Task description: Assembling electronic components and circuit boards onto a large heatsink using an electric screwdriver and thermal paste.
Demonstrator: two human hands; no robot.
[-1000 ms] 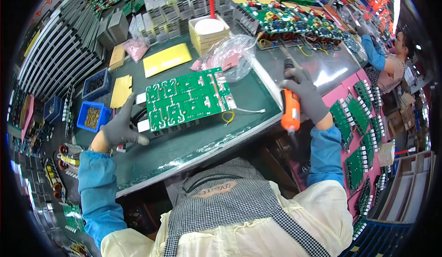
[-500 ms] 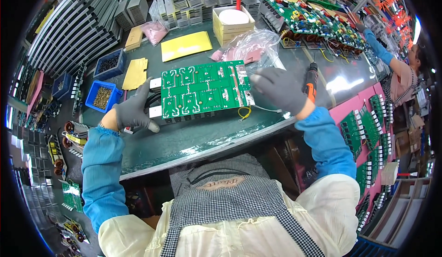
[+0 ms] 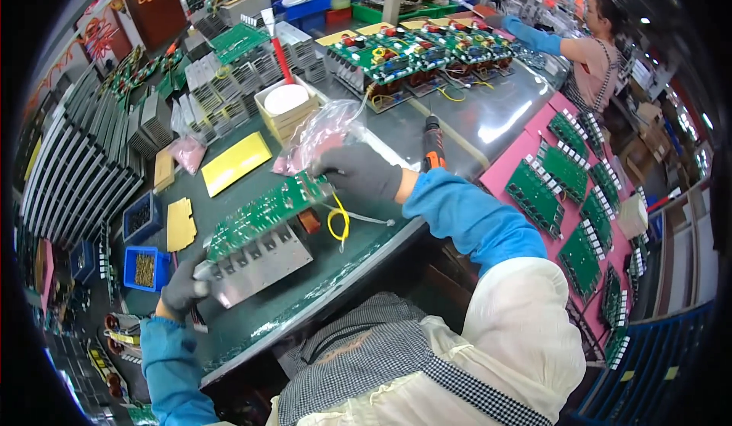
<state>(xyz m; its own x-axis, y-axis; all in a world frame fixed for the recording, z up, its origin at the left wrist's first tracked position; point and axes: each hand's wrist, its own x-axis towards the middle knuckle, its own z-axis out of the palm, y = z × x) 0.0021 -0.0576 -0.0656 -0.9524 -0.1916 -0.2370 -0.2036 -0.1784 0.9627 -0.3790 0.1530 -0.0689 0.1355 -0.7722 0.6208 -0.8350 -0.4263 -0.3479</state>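
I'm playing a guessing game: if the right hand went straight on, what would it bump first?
Probably the green circuit board, since the right hand seems to be holding its end.

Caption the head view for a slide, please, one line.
At a green workbench, a gloved left hand and right hand hold a tilted green circuit board with its metal plate facing the wearer.

Circuit board (image 3: pixel 263 216) now tipped, metal plate (image 3: pixel 267 268) exposed, right hand (image 3: pixel 360 173) at its end

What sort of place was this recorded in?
Likely an electronics assembly workshop: a green circuit board being handled, more boards laid out to the right, and a power screwdriver lying nearby.
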